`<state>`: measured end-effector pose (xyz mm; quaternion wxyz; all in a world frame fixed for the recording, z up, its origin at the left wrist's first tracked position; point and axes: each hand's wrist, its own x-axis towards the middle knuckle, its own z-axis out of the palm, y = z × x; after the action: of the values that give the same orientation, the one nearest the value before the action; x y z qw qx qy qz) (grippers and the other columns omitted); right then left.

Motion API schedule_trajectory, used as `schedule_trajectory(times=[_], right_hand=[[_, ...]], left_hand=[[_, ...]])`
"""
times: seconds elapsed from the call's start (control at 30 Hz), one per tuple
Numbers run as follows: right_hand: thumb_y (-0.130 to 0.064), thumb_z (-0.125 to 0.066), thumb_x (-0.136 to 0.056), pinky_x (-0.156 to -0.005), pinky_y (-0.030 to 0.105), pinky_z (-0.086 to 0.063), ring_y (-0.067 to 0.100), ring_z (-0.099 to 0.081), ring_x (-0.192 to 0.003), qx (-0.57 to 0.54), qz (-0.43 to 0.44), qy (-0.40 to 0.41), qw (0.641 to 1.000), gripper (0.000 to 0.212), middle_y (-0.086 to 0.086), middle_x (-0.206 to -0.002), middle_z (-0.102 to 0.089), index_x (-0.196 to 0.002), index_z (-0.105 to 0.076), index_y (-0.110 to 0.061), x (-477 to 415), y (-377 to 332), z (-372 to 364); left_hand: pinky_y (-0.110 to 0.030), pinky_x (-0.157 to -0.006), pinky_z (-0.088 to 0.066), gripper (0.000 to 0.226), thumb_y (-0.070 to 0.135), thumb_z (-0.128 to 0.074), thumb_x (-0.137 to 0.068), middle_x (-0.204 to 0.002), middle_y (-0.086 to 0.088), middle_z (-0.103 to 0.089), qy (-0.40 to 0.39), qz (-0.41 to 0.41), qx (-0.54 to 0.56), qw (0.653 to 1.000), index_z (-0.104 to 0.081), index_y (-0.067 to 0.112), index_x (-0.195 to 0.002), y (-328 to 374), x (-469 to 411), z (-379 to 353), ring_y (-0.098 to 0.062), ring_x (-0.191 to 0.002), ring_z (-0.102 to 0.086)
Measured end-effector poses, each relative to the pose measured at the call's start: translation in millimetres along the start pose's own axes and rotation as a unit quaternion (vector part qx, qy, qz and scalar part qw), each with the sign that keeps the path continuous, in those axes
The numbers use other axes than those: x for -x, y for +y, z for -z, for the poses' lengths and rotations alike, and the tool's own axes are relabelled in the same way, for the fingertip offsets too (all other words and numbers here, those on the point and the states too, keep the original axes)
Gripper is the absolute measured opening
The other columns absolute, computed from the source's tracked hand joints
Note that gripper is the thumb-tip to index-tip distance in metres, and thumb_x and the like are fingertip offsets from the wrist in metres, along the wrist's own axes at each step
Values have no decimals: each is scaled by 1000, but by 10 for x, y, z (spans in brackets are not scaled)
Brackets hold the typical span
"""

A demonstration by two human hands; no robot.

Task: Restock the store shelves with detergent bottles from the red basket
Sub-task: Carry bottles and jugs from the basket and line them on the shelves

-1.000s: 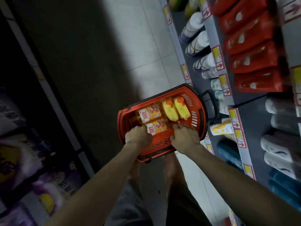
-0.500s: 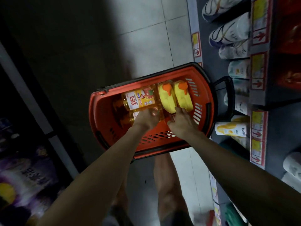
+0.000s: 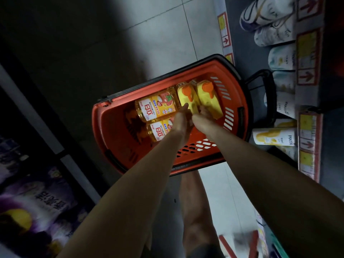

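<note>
Red basket (image 3: 119, 138) on tiled floor (image 3: 163, 34)

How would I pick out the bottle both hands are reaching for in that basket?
Find the red basket on the floor beside the shelves. Two opaque yellow bottles with orange caps stand at its shelf end; both hands close around the yellow bottle nearer the clear, labelled ones, not its twin against the slotted wall.

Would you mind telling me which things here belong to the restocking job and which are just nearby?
Part of the job:
red basket
two clear labelled detergent bottles
two yellow bottles with orange caps
left hand and right hand, both reaching in

Just nearby:
white bottles on the right shelf
purple packs on the left
</note>
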<state>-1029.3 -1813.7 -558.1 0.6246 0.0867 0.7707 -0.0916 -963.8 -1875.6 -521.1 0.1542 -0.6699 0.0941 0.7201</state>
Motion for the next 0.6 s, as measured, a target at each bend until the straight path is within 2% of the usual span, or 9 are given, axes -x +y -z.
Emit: schedule_trajectory(times=[0.07, 0.13, 0.2, 0.23, 0.3, 0.37, 0.47, 0.53, 0.6], right_hand=[[-20, -46, -108, -115, 43, -38, 34, -41, -150, 6, -5, -11, 1000, 59, 13, -166, -39, -165, -30, -18, -34, -9, 5], [-19, -48, -103, -110, 46, -44, 37, -48, -144, 12, -9, -24, 1000, 64, 16, -161, -44, -165, -29, -16, -45, -37, 21], [-19, -51, -100, -104, 45, -47, 38, -53, -137, 16, -4, -23, 1000, 65, 17, -155, -50, -162, -32, -14, -25, -49, 50], [-20, -51, -102, -103, 43, -46, 37, -51, -139, 17, -1, -20, 1000, 63, 16, -156, -49, -162, -33, -13, -6, -48, 58], [-23, -50, -104, -106, 41, -42, 35, -45, -146, 24, 2, -20, 1000, 63, 14, -162, -43, -163, -31, -13, 32, -49, 64], [-21, -52, -104, -110, 41, -40, 34, -41, -150, 28, 4, -19, 999, 65, 15, -165, -40, -164, -29, -12, 126, -54, 82], [-16, -54, -103, -113, 40, -37, 35, -37, -152, 32, 7, -23, 999, 68, 16, -166, -37, -165, -26, -11, 312, -29, 157], [-17, -56, -102, -107, 37, -36, 34, -39, -151, 38, 9, -32, 999, 67, 14, -164, -40, -164, -30, -14, 459, 23, 211], [-23, -59, -99, -110, 38, -37, 34, -42, -149, 45, 21, -34, 998, 67, 12, -163, -43, -162, -35, -18, 604, 68, 234]], left_hand=[[-28, -86, -50, 39, 35, -40, -113, -63, 3, -74, -1, 3, -5, 1000, -60, 13, -89, 18, 39, -27, -13, -87, -62], [-25, -76, -49, 38, 34, -39, -114, -53, 7, -71, 2, -1, -14, 1000, -58, 16, -86, 18, 45, -50, -13, -84, -61], [-25, -74, -49, 37, 33, -39, -114, -52, 8, -70, 6, -8, -32, 999, -57, 18, -86, 5, 77, -66, -12, -82, -59], [-27, -80, -51, 37, 32, -39, -114, -58, 5, -72, 6, -12, -33, 999, -58, 18, -86, -8, 93, -61, -12, -84, -60], [-36, -105, -51, 35, 32, -42, -113, -80, -1, -73, 8, -27, -28, 999, -62, 16, -91, -32, 142, -34, -18, -97, -64], [-41, -121, -41, 34, 36, -44, -112, -97, -5, -70, 7, -38, -26, 999, -66, 9, -112, -47, 215, 2, -25, -119, -62], [-42, -125, -36, 50, 40, -44, -111, -120, -6, -64, -3, -48, -54, 997, -51, 6, -147, -87, 320, 50, -25, -127, -55], [-43, -123, -39, 50, 41, -45, -111, -122, -7, -65, 2, -65, -75, 995, -54, 5, -145, -116, 408, 90, -27, -125, -58], [-43, -119, -43, 46, 45, -46, -109, -120, -9, -69, -1, -69, -87, 994, -62, 7, -130, -132, 506, 138, -32, -127, -61]])
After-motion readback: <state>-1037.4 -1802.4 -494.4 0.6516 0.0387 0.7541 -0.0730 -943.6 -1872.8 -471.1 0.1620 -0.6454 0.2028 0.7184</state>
